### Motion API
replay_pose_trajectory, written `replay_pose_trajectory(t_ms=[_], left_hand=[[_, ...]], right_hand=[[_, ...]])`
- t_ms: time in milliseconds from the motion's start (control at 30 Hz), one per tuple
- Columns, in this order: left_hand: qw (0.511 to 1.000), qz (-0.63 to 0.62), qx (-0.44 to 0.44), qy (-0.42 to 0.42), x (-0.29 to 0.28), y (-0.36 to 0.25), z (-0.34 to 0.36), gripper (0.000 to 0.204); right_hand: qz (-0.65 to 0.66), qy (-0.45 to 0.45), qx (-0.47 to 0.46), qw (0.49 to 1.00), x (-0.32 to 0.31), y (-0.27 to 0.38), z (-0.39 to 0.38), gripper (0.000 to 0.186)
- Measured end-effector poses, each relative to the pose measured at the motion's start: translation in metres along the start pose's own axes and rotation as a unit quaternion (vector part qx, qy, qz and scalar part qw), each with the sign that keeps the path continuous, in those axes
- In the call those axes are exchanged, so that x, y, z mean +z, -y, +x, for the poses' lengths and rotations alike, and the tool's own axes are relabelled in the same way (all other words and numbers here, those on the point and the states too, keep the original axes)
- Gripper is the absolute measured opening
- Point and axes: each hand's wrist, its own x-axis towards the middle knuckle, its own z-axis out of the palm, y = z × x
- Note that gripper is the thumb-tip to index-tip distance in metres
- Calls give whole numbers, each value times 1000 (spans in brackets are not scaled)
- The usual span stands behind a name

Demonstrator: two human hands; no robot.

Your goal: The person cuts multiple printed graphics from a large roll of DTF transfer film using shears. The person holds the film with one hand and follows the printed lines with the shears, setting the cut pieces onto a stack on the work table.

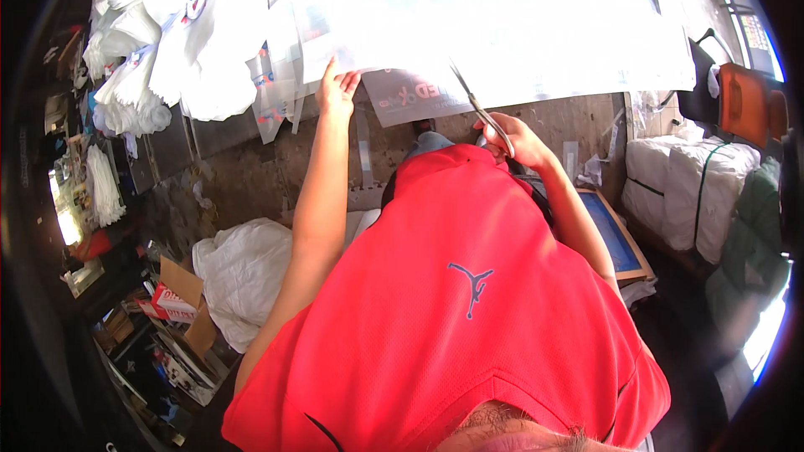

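Observation:
My left hand (338, 90) grips the near edge of a large, glaring white sheet (519, 17) spread across the work surface. My right hand (515, 138) holds metal scissors (473, 103) by the handles, their blades pointing up toward the sheet's edge, to the right of my left hand. Under that edge hangs a translucent sheet with printing (394, 105). Whether the blades touch either sheet I cannot tell. Further translucent strips (272, 100) hang left of my left hand.
Stacked white bags (193, 50) lie at upper left. An open cardboard box (180, 285) and a white sack (239, 276) are at lower left. On the right stand a strapped white bale (687, 188), an orange chair-like object (737, 105) and a blue wooden-framed screen (607, 230).

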Motion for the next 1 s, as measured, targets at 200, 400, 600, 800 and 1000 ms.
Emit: replay_pose_trajectory(t_ms=[200,400,600,800,1000], left_hand=[[993,102,-14,55,73,25,-19,20],[972,223,13,69,92,40,-33,18],[981,182,-11,62,66,50,-55,18],[980,189,-9,61,61,54,-59,19],[984,162,-2,75,52,57,-52,18]], right_hand=[[78,64,17,995,24,-7,22,74],[194,96,64,974,56,-11,49,79],[180,26,31,983,71,-7,78,68],[168,3,47,985,76,2,82,73],[98,11,-13,995,80,-13,90,56]])
